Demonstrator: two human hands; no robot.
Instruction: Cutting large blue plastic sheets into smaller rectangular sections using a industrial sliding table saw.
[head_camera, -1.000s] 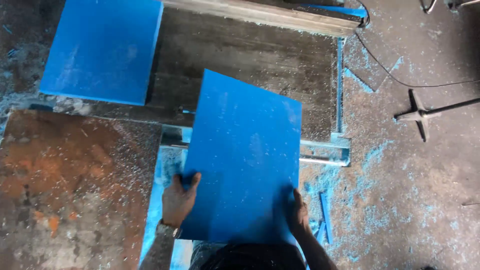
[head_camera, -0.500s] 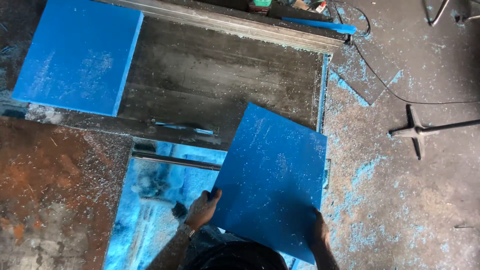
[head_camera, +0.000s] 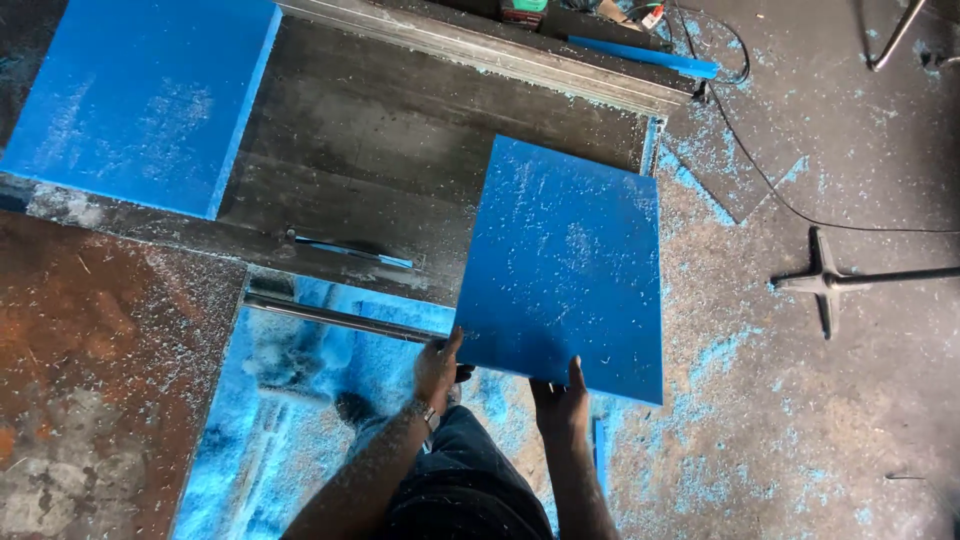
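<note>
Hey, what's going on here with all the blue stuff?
A person holds a blue plastic sheet by its near edge, the left hand at one corner and the right hand further along. The sheet lies over the right end of a dark metal workbench. A second blue sheet rests at the bench's far left. Blue shavings cover the opening below the bench and the floor, where a black cable runs.

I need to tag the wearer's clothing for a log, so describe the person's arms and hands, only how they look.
Both forearms are bare, with no sleeves in view. The left hand has a dark band, like a watch or bracelet, at the wrist. The right hand shows no glove, ring or band. The fingers of both are bare. Between the arms, dark trousers flecked with pale dust.
</note>
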